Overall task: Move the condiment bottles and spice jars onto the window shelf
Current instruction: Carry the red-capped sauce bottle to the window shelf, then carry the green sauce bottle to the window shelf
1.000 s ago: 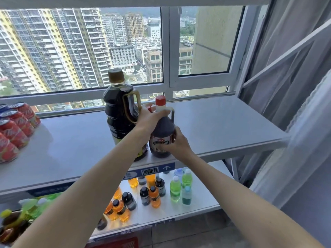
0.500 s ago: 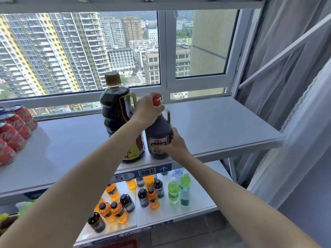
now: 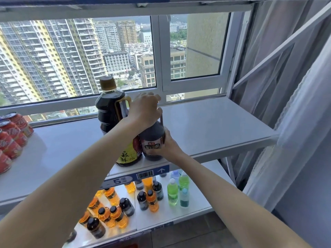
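Standing upright at the front edge of the window shelf [image 3: 206, 126], the small dark vinegar bottle [image 3: 153, 140] is gripped | top covered by left hand [image 3: 145, 110] | base clasped by right hand [image 3: 167, 145] | tall soy sauce bottle [image 3: 112, 111] touching its left | red cans [image 3: 12, 135] far left

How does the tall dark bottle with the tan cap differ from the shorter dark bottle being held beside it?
The tall dark bottle with the tan cap rises higher than the shorter dark bottle. Its cap shows; the shorter one's top is covered by the left hand. It stands untouched, while the right hand grips the shorter one's base. Its label is yellow, the other's red and white. Both hold dark liquid and stand on the grey shelf.
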